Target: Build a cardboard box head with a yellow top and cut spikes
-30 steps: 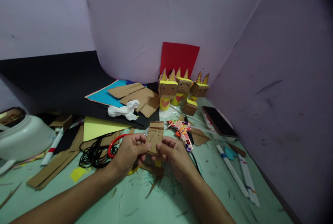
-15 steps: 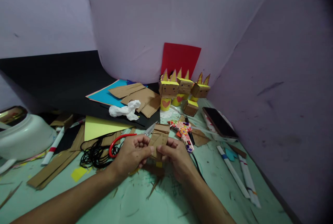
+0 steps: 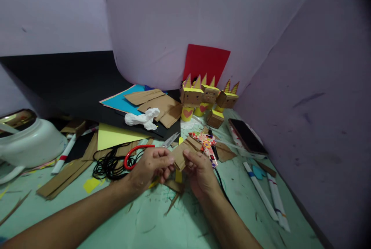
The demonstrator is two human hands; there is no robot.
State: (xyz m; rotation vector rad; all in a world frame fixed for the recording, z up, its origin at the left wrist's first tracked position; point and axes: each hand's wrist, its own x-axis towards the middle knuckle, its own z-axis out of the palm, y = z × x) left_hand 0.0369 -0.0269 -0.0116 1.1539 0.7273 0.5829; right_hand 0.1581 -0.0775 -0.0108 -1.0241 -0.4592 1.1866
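Cardboard, a folded brown piece, sat pinched between left hand and right hand above the table (both sets of fingertips closed on it), tilted up-right.

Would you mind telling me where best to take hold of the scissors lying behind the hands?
Probably by the red handle loop, coming from the left hand side. The scissors lie flat with the loop toward that hand and the blades pointing away to the back right, so the loop looks like the nearest blunt part.
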